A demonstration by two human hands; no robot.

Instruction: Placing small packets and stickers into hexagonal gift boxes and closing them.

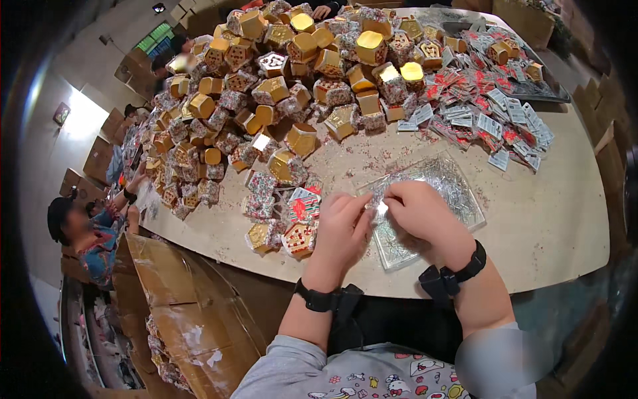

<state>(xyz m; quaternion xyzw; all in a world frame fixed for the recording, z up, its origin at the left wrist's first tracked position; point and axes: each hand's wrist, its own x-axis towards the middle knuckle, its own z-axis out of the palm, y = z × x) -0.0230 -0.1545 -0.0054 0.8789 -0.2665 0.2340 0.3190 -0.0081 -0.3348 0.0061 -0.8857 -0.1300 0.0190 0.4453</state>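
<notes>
My left hand [343, 223] and my right hand [422, 209] are close together over the near left side of a shallow clear tray [480, 221]. Fingers and thumb of each are pinched; what they hold, if anything, is too small to make out. Thin silvery strands [444, 181] lie in a loose heap in the tray. Just left of my left hand sit several small house-shaped ornaments [263, 236] with gold faces and speckled, crumb-like coating. A red-and-white printed card tag [304, 204] rests among them.
A large pile of gold and speckled house ornaments [302, 86] covers the far left of the table [551, 226]. Many card tags [492, 123] are heaped at the far right beside a dark tray [548, 90]. A cardboard box [186, 292] stands at lower left; another person [96, 243] is beyond it.
</notes>
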